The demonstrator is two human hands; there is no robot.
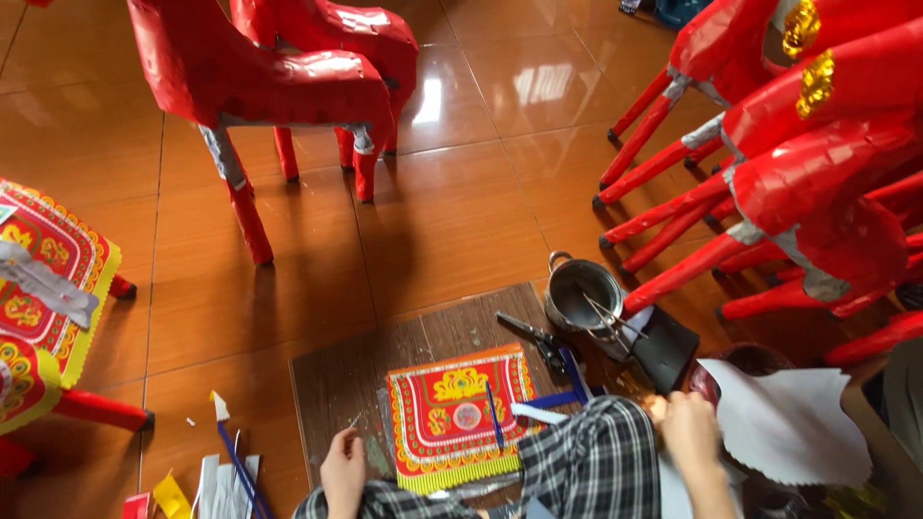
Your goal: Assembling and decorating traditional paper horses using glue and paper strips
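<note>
At the lower centre of the frame, a glossy printed paper sheet [460,413], red and yellow with a scalloped gold border, is laid flat on a scuffed dark wooden board [336,380]; the left hand [343,470] is pressed on the board just beside its lower left corner, fingers curled. The right hand [688,430], at lower right, is closed loosely beside a white scalloped paper piece [798,418]; whether anything is gripped cannot be told. Black scissors [538,338] and a round metal pot [582,293] are seen above, and red paper-covered horse figures [269,77] stand on shiny brown tiles.
</note>
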